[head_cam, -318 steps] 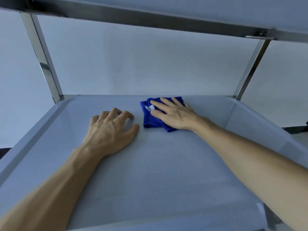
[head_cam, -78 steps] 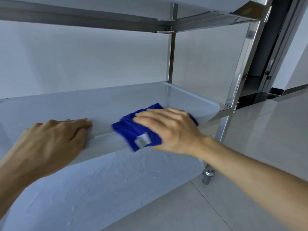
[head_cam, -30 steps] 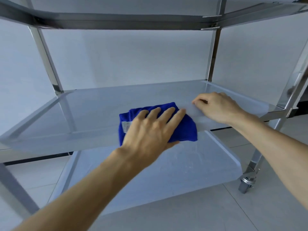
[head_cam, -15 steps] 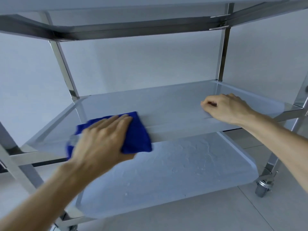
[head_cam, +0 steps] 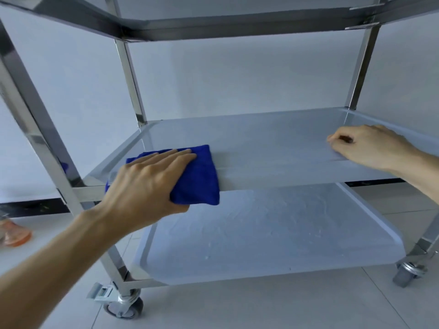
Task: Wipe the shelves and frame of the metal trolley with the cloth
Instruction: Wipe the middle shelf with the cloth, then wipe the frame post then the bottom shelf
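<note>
A folded blue cloth [head_cam: 197, 176] is draped over the front rim of the metal trolley's middle shelf [head_cam: 273, 148], near its left end. My left hand [head_cam: 147, 181] holds the cloth, with fingers lying flat on top and the thumb tucked under it at the rim. My right hand [head_cam: 370, 148] grips the same shelf at its right front edge, with fingers curled on the surface and the thumb hidden. The trolley's left front post [head_cam: 40, 129] stands just left of the cloth.
The lower shelf [head_cam: 261, 233] lies below, streaked with wet marks. The top shelf's frame [head_cam: 237, 27] runs overhead. Castors [head_cam: 123, 305] [head_cam: 406, 274] stand on the tiled floor. An orange object [head_cam: 14, 233] sits on the floor at far left, near the white wall.
The cloth passed from my right hand to my left, which slid it left along the front rim. My right hand stays on the shelf's right front edge.
</note>
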Demonstrator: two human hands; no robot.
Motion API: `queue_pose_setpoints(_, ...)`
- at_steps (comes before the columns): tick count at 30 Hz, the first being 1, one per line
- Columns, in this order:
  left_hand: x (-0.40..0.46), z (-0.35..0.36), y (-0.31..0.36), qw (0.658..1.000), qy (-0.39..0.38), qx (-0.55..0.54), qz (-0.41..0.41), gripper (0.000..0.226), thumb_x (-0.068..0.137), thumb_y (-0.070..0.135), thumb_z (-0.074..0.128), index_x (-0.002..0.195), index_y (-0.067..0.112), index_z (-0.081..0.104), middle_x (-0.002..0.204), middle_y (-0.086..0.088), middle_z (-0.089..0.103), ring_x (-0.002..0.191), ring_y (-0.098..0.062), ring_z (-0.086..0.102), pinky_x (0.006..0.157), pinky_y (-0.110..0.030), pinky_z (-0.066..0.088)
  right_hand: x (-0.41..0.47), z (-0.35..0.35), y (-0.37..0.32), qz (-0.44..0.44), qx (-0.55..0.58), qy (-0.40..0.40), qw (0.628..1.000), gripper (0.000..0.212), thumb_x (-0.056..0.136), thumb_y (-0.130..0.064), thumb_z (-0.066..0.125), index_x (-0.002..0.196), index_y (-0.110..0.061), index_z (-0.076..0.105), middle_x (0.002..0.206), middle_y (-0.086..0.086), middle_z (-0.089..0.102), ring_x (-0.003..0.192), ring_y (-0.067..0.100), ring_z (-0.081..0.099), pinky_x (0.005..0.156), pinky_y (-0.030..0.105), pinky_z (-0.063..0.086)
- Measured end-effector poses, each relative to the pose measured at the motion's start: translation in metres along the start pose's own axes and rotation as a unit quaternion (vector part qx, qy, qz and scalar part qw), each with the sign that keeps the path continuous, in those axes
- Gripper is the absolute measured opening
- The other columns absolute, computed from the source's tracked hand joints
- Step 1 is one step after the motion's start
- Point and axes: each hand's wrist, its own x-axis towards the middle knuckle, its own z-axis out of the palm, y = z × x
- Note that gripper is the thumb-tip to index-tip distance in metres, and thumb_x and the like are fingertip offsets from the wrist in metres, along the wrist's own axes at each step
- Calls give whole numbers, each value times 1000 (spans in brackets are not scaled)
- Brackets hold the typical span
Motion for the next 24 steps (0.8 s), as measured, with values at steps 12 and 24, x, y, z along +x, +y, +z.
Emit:
queue_pose_setpoints(12,41,15,64,997,-61,6,-35,54,80,44,60,126,16,52,125,3,61,114,-23,57,96,-39,43,14,41,-119,-111,38,-95,989,36,106,-41,28,123,-31,58,146,-1,53,130,30,49,107,48,41)
queue_pose_setpoints(24,-46,-12,-50,998,6,39,55,56,86,26,76,133,1,59,136,-7,62,125,-25,60,98,-43,53,10,38,-110,-95,40,-75,992,40,103,-46,31,138,-49,49,151,-17,47,139,26,43,112,47,37)
